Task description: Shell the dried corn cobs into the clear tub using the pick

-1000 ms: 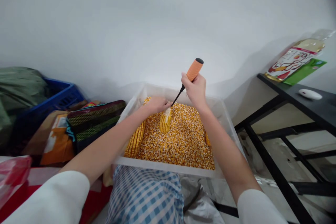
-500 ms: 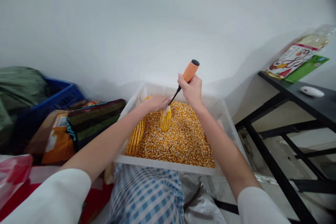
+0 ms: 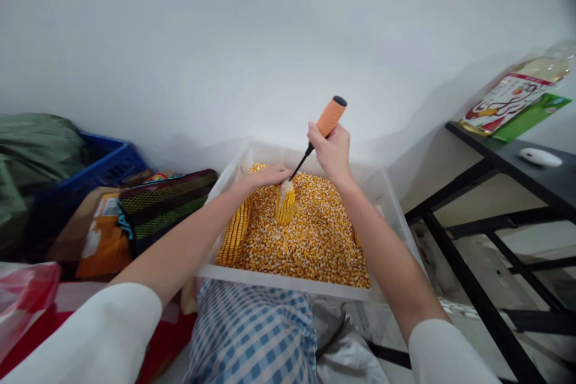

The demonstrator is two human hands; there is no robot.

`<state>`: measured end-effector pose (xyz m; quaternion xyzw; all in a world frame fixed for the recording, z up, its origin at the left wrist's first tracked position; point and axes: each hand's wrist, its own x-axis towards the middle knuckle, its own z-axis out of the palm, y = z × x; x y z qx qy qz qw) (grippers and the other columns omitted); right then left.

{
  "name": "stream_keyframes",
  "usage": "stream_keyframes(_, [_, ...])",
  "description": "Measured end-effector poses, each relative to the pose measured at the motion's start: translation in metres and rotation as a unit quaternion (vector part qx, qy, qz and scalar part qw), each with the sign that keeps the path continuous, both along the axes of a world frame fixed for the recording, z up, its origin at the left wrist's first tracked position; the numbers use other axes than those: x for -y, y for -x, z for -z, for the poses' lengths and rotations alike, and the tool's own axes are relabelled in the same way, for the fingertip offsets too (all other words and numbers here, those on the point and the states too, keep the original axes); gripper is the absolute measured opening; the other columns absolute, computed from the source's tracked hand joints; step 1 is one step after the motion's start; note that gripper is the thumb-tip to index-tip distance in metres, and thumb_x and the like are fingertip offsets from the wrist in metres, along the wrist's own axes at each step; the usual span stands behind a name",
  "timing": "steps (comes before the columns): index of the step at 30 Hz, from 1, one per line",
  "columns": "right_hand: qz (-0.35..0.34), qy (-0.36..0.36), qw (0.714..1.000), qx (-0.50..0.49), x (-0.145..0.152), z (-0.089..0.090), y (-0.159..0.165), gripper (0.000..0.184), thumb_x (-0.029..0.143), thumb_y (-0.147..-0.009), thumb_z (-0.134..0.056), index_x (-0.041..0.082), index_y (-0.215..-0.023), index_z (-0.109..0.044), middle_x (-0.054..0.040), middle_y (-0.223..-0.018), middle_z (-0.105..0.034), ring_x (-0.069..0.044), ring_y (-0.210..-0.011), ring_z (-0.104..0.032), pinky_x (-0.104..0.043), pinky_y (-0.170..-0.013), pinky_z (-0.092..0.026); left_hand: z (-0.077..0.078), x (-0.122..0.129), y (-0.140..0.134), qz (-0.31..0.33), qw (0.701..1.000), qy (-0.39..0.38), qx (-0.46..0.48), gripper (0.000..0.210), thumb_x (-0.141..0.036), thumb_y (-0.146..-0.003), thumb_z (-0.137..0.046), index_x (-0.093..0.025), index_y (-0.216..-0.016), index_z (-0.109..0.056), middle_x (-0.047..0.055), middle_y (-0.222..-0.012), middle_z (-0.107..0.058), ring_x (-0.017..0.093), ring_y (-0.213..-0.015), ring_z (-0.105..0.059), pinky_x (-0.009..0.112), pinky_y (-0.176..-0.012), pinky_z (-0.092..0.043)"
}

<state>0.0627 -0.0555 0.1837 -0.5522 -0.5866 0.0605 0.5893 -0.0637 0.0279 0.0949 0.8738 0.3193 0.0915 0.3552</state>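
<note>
Left hand (image 3: 269, 176) now flatter at cob (image 3: 285, 209) — right hand (image 3: 333, 150) around orange-handled tool (image 3: 332, 116)

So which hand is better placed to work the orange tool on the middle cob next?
Probably the right hand: it grips the tool, its shaft slanting toward the cob. The left hand is at the cob's upper end, seemingly steadying it.

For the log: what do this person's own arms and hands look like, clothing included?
The left sleeve and right sleeve are short, white and without visible markings. The left hand and right hand are ungloved, with no watch or bracelet visible.
</note>
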Motion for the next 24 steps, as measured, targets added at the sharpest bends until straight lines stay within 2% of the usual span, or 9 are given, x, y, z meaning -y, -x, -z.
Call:
stream_keyframes(8, [-0.006,-0.008,1.000,0.014,0.0017,-0.0045,0.0010,0.028,0.041,-0.074,-0.051,0.017,-0.062,-0.045,0.0051,-0.052,-0.033,-0.006,-0.049,-0.030,-0.022,-0.046,-0.023,0.0081,-0.0083,-0.0027,-0.005,1.000,0.022,0.000,0.049,-0.054,-0.078,-0.035,-0.014,-0.062,-0.057,0.001,-0.053,-0.049,0.013,-0.055,-0.042,0.024,-0.054,-0.031])
stream_keyframes(11, [-0.004,-0.002,1.000,0.021,0.0010,-0.0038,0.0014,0.028,0.041,-0.073,-0.053,0.017,-0.061,-0.045,0.0050,-0.051,-0.033,-0.006,-0.049,-0.030,-0.022,-0.045,-0.023,0.0074,-0.0081,-0.0028,-0.008,1.000,0.022,0.009,0.047,-0.053,-0.077,-0.037,-0.013,-0.067,-0.060,0.002,-0.056,-0.053,0.014,-0.060,-0.046,0.023,-0.058,-0.033])
stream_keyframes(16, [-0.005,-0.017,0.999,0.027,0.0028,-0.0034,0.0032,0.026,0.039,-0.075,-0.051,0.016,-0.065,-0.047,0.0044,-0.053,-0.035,-0.007,-0.051,-0.032,-0.022,-0.046,-0.023,0.0052,-0.0057,-0.0021,-0.011,0.999,0.032,0.002,0.048,-0.054,-0.076,-0.038,-0.012,-0.066,-0.060,0.002,-0.056,-0.053,0.014,-0.058,-0.045,0.022,-0.056,-0.034])
stream_keyframes(20, [-0.010,0.006,0.999,0.033,0.0040,-0.0037,0.0064,0.026,0.040,-0.073,-0.053,0.016,-0.063,-0.047,0.0045,-0.052,-0.035,-0.007,-0.050,-0.032,-0.022,-0.046,-0.024,0.0051,-0.0049,-0.0022,-0.022,0.999,0.024,0.016,0.049,-0.056,-0.074,-0.040,-0.012,-0.072,-0.061,0.002,-0.061,-0.056,0.015,-0.064,-0.047,0.022,-0.060,-0.036])
stream_keyframes(24, [0.006,-0.002,1.000,0.030,0.0038,-0.0029,0.0078,0.026,0.040,-0.075,-0.051,0.016,-0.064,-0.047,0.0040,-0.053,-0.037,-0.007,-0.050,-0.033,-0.023,-0.047,-0.025,0.0068,-0.0057,-0.0022,-0.009,0.999,0.029,0.018,0.049,-0.056,-0.073,-0.041,-0.012,-0.071,-0.061,0.003,-0.063,-0.057,0.015,-0.066,-0.048,0.023,-0.061,-0.037])
